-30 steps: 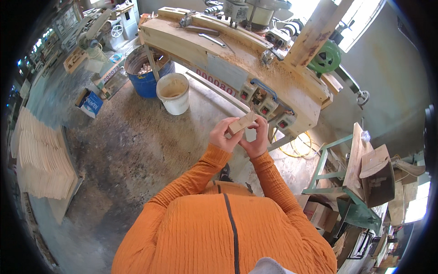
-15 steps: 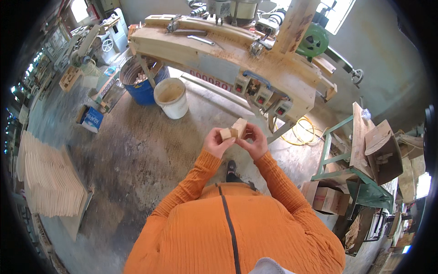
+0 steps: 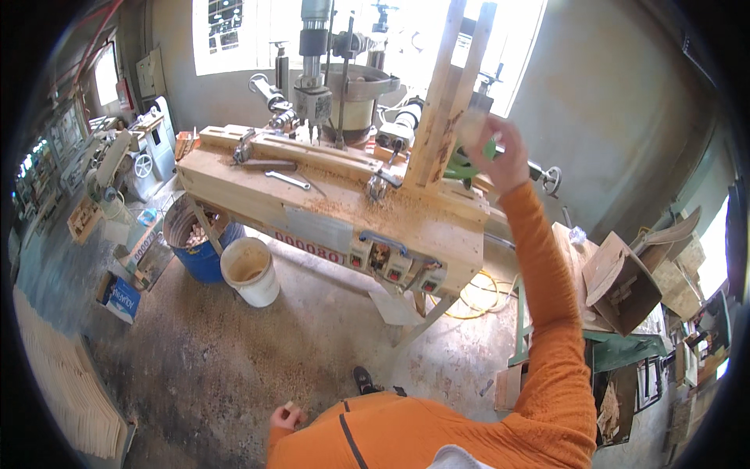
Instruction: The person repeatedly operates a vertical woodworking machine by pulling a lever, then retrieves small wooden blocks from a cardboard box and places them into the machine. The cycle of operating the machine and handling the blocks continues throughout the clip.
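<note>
My right hand point(image 3: 505, 156) is raised at the top of the upright wooden boards point(image 3: 437, 117) on the machine bench. Its fingers are closed on a pale wooden block point(image 3: 471, 127), which is blurred and overlaps the upright in the picture; whether they touch, I cannot tell. Low by my waist, my left hand point(image 3: 286, 418) is closed around a small wooden block point(image 3: 290, 406), of which only a pale end shows. Behind the upright sits a green round machine part point(image 3: 462, 166), partly hidden by my right hand.
The wooden bench point(image 3: 461, 244) carries a wrench point(image 3: 287, 180), clamps, sawdust and a drill head point(image 3: 313, 103). Switches point(image 3: 394, 273) line its front. A white bucket point(image 3: 250, 273) and a blue drum point(image 3: 205, 262) stand below left. A cardboard box point(image 3: 623, 285) is at right.
The hands have parted from in front of my body. My right hand has risen to the upright with a block; my left has dropped to my waist. The view has tilted up.
</note>
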Demonstrator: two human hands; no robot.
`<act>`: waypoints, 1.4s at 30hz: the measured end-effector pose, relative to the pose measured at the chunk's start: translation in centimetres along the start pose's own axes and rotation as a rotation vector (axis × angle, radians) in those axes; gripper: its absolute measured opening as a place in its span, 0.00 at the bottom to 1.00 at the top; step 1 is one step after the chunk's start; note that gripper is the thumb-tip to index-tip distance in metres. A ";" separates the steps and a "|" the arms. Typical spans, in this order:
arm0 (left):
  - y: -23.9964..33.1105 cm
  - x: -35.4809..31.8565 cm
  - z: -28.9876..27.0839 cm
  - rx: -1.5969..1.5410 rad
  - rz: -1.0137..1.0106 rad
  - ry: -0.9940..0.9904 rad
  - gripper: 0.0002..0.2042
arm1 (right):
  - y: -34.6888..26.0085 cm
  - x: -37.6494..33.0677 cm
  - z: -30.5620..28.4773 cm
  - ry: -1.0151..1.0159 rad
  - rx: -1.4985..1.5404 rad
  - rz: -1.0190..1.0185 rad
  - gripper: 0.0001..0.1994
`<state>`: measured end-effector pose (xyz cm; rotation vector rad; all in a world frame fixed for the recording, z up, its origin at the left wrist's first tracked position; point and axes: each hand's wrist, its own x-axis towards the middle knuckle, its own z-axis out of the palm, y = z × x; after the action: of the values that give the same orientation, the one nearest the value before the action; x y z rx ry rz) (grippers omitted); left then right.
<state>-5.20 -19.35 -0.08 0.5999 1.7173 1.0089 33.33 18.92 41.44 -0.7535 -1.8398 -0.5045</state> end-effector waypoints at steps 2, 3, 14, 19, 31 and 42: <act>-0.3 0.5 0.4 -0.049 -0.001 0.048 0.12 | 2.2 5.9 -0.1 0.045 -0.157 -0.095 0.22; -0.1 1.4 0.9 -0.075 0.002 0.063 0.12 | 3.4 8.8 -0.5 0.057 -0.270 -0.145 0.21; 4.6 10.1 7.1 -0.204 0.198 0.213 0.11 | 8.8 27.4 2.4 -0.005 -0.986 -0.020 0.16; 3.6 11.2 8.4 -0.243 0.206 0.243 0.10 | 10.2 29.6 3.5 -0.152 -1.125 0.025 0.21; 6.3 11.4 12.4 -0.272 0.036 0.282 0.13 | 11.4 29.3 3.5 -0.294 -0.885 -0.157 0.16; 6.8 12.3 14.5 -0.284 0.142 0.214 0.13 | 13.4 26.2 4.4 -0.103 -0.894 -0.091 0.14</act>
<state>3.32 -1.22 -2.63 0.4459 1.6901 1.4329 32.82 38.24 64.03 -1.2935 -1.7094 -1.4126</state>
